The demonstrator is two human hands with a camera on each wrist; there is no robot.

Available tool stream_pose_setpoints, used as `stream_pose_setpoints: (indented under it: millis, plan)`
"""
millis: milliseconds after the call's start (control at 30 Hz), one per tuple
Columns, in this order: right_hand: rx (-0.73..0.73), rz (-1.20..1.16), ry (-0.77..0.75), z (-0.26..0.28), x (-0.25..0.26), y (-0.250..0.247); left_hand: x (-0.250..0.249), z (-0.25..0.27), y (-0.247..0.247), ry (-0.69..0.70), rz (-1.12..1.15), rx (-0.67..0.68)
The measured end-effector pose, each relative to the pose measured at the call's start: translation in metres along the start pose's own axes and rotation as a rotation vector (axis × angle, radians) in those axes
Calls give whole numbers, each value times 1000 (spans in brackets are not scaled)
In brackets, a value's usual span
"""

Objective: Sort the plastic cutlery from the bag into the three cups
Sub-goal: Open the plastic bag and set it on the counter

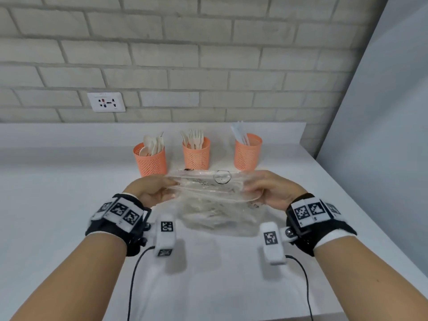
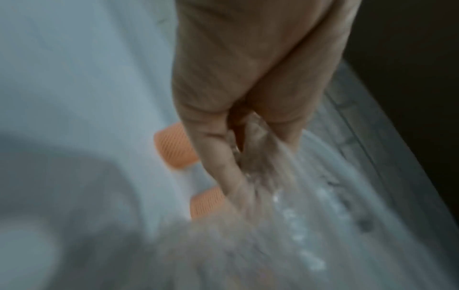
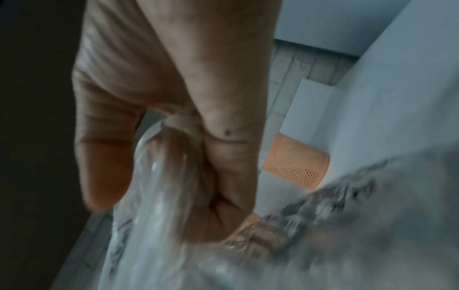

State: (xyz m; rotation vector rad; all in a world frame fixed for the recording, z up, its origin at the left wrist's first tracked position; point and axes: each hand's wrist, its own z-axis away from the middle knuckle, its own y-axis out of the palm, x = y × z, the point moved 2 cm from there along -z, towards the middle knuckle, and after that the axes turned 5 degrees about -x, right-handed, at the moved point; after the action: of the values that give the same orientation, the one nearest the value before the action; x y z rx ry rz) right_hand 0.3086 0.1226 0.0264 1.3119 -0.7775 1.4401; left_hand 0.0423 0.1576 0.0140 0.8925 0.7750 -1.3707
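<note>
A clear plastic bag with pale cutlery inside hangs above the white counter, held between both hands. My left hand pinches the bag's left top edge; my right hand grips its right top edge. The bag's mouth is stretched between them. Behind the bag stand three orange mesh cups: the left cup holds spoons, the middle cup holds forks, the right cup holds knives. Both wrist views are blurred.
The white counter runs back to a low ledge under a grey brick wall with a socket plate. A pale panel borders the counter on the right. Black cables trail from the wrist cameras.
</note>
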Motion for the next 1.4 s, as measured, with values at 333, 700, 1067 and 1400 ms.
stream_pose_setpoints:
  millis: [333,700,1067,1400]
  plan:
    - [-111,-446,199,-20,-19,-15,17,9,15,-146,381,257]
    - [-143,-50,20,-30,-17,-7,24,0,8,-59,107,99]
    - [-342,-203,114,-33,-26,-19,22,-3,15,187,264,39]
    - [-421,120,164,-25,-21,-2,15,17,37,563,-1128,-79]
